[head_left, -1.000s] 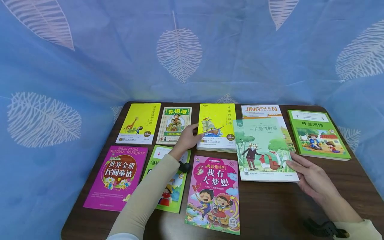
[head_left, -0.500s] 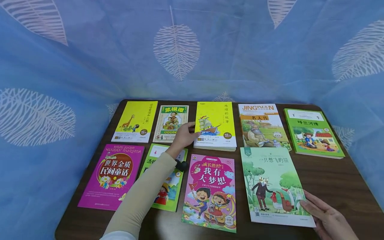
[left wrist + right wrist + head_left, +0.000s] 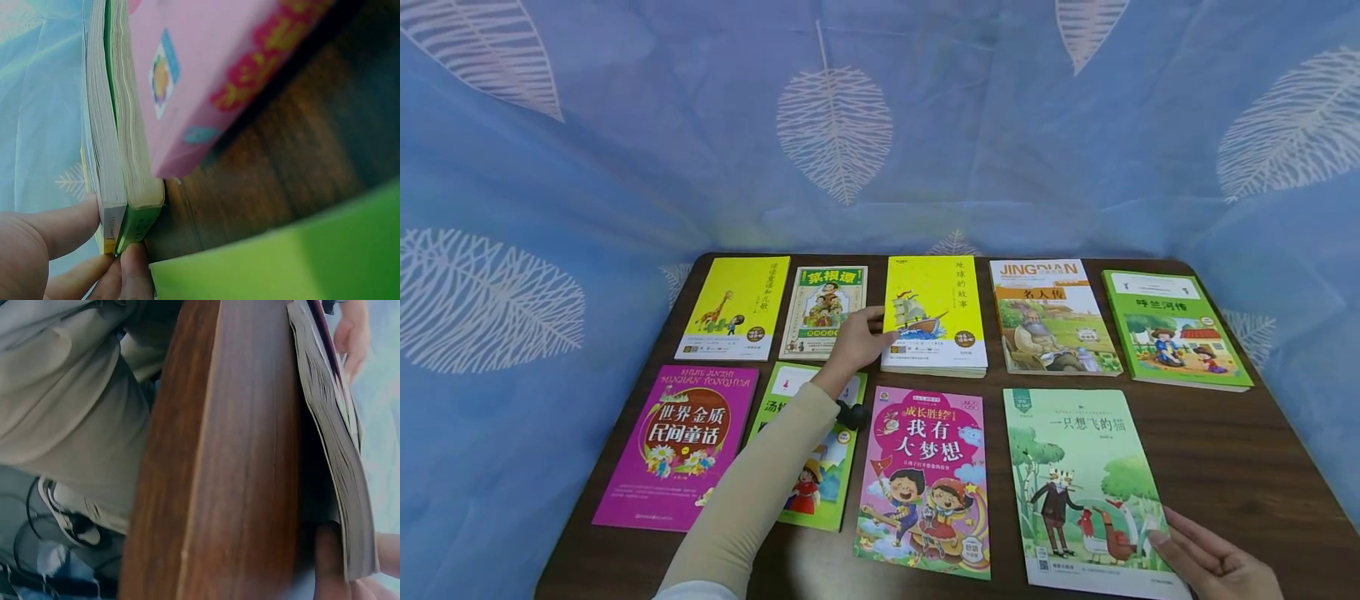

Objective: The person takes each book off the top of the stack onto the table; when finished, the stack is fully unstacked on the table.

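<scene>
My left hand [image 3: 856, 340] holds the lower left edge of a yellow book with a sailing ship [image 3: 934, 304], its thumb at the cover's edge. In the left wrist view, a green book [image 3: 139, 220] lies right against this yellow-and-white one [image 3: 112, 215], and the fingertips touch the green spine. At the near right, my right hand [image 3: 1216, 557] grips the lower right edge of a mint-green book with a cat and birds [image 3: 1086, 492]. The right wrist view has its page edges [image 3: 347, 487] between thumb and fingers [image 3: 331, 565], with a dark gap to the tabletop.
Several other books lie in two rows on the dark wooden table [image 3: 1247, 467]. A pink book [image 3: 925, 483] lies just left of the mint-green one. Behind that is an orange-and-white book [image 3: 1052, 321], with a green book [image 3: 1176, 329] to its right. A blue leaf-print curtain [image 3: 1000, 150] surrounds the table.
My right hand has brought the mint-green book toward the near edge, off the orange-and-white book it partly covered. The left hand has stayed at the yellow book.
</scene>
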